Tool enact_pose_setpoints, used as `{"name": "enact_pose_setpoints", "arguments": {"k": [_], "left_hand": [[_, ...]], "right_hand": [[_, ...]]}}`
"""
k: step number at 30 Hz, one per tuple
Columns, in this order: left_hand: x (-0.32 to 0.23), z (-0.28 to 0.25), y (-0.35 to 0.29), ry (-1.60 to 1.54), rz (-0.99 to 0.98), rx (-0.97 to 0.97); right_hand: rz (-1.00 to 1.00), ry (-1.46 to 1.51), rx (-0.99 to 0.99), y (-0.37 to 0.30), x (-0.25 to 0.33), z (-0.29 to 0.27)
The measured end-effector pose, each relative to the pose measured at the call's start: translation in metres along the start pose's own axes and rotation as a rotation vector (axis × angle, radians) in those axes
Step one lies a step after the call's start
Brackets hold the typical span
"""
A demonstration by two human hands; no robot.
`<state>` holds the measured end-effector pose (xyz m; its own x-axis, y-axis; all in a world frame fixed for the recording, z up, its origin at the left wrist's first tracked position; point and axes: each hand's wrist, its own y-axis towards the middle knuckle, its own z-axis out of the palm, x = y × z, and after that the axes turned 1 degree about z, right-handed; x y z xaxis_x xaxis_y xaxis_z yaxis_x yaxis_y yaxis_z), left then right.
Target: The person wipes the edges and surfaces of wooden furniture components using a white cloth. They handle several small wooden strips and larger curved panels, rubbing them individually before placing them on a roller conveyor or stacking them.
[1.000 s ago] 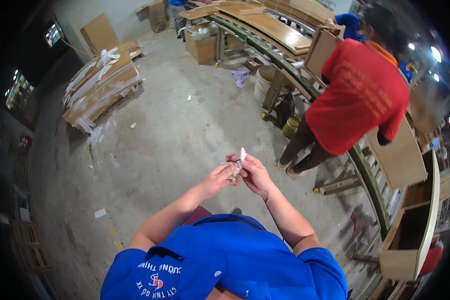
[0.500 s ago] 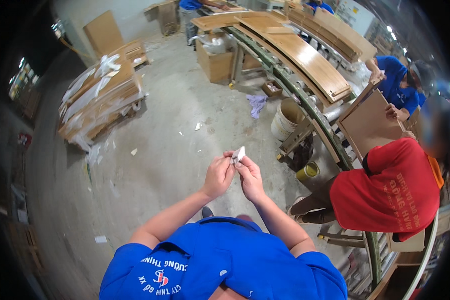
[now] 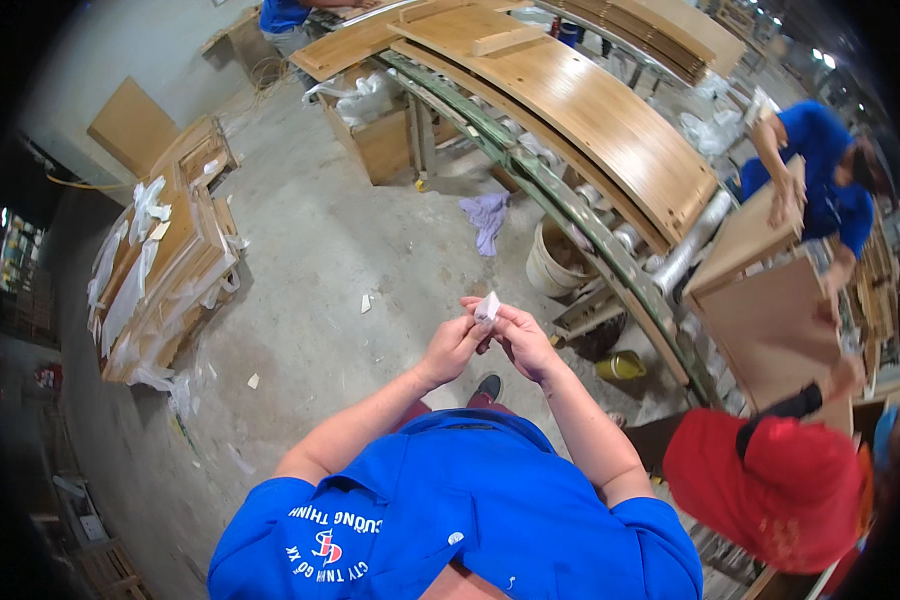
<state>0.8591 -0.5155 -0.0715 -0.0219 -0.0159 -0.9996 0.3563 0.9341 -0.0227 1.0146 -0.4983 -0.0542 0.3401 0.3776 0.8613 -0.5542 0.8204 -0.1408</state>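
Observation:
A small crumpled white piece (image 3: 487, 308), perhaps paper or a little packet, is pinched between my two hands in front of my body. My left hand (image 3: 450, 350) has its fingers closed at its left side. From the right, my right hand (image 3: 526, 345) presses thumb and fingers against it. Parts of the fingertips and whatever lies under the white piece are hidden. Both hands are held up over the concrete floor, touching nothing else.
A green-framed roller conveyor (image 3: 550, 190) carrying wooden panels (image 3: 580, 90) runs along the right. Beside it are a white bucket (image 3: 560, 265), a yellow can (image 3: 621, 365) and a purple cloth (image 3: 485, 220). A wrapped panel stack (image 3: 165, 275) stands left. Two people handle a cabinet (image 3: 770, 315) at right.
I have moved forward, so the conveyor and bucket appear closer. My hands still grip the white piece, turned a little. At right, the person in red sits lower in view and the cabinet has tilted.

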Motion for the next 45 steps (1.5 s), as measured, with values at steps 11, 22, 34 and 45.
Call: {"name": "enact_pose_setpoints", "arguments": {"k": [11,22,34,45], "left_hand": [[0.077,-0.168,0.155,0.04,0.13,-0.472],[0.219,-0.343,0.297,0.122,0.239,-0.611],[0.422,-0.314,0.286,0.164,-0.21,-0.696],[0.478,-0.304,0.291,0.059,-0.376,-0.745]], "right_hand": [[0.475,-0.541,-0.061,0.263,-0.04,-0.131],[0.605,-1.616,0.255,0.418,-0.215,-0.332],[0.858,-2.215,0.497,0.599,-0.393,-0.505],[0.941,-1.811,0.191,0.621,-0.465,-0.546]]}}
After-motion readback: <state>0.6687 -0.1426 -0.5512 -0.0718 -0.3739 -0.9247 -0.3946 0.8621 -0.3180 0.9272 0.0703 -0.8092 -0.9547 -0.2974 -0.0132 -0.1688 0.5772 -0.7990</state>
